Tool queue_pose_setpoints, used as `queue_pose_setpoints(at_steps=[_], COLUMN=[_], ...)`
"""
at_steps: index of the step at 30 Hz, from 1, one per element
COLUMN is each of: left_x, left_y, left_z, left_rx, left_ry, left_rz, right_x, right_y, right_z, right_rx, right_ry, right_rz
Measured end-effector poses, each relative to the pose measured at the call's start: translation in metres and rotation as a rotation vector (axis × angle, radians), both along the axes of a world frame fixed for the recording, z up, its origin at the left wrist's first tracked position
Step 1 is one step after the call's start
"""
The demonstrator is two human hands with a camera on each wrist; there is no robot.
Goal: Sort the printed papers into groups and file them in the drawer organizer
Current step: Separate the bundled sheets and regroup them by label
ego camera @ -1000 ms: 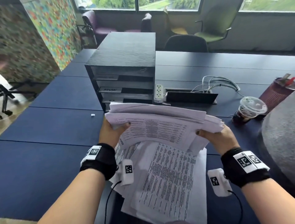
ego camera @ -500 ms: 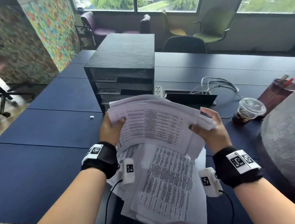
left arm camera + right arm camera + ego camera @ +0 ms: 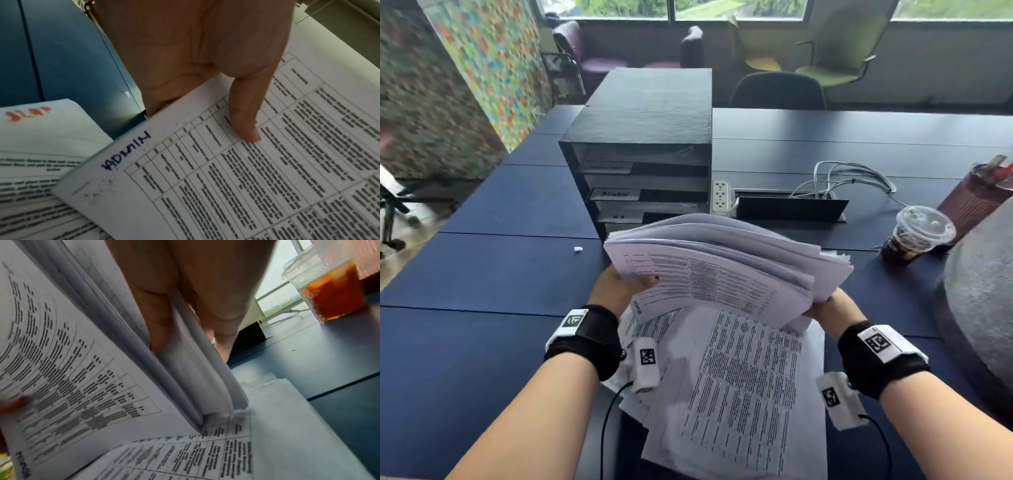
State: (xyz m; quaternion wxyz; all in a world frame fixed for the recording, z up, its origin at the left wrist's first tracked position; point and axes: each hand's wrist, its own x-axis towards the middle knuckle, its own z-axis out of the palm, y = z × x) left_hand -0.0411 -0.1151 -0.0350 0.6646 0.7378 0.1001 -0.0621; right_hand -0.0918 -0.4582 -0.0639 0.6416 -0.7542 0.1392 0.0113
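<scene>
Above the loose sheets [image 3: 753, 387] on the table [image 3: 482, 274], you're gripping the ADMIN stack [image 3: 722, 267] w/ left hand [image 3: 616, 291] & right hand [image 3: 832, 308]; still grouping. Next: square edges, slide into drawer organizer [image 3: 643, 164] ADMIN slot.

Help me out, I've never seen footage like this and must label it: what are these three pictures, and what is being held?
No machine here: a person wears a head camera and one on each wrist. The head view shows the left hand and right hand holding a stack of printed papers above loose sheets on a blue table. Behind stands a black drawer organizer; an iced drink sits to the right. The left wrist view shows the thumb pressing a sheet marked ADMIN; the right wrist view shows fingers tucked between the stack's sheets.
</scene>
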Motion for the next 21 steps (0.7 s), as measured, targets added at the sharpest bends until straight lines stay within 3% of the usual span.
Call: queue_pose_setpoints(at_steps=[3,7,10,14,21], left_x=[-0.002,-0.002,0.001,0.001,0.0], left_y=[-0.003,-0.003,-0.002,-0.003,-0.004], left_z=[0.002,0.008,0.01,0.011,0.018], left_rx=[-0.005,-0.024,-0.009,0.111,-0.003], left_ry=[-0.018,-0.094,-0.097,-0.109,-0.132], left_rz=[0.009,0.069,0.06,0.028,0.073], right_x=[-0.001,-0.003,-0.004,-0.006,-0.002], right_y=[-0.001,-0.001,-0.006,-0.005,0.005], right_z=[0.003,0.015,0.021,0.023,0.042], right_rx=[-0.029,0.12,0.184,0.174,0.181], right_ry=[-0.011,-0.102,-0.152,-0.08,-0.206], right_rz=[-0.065,-0.12,-0.088,0.002,-0.017])
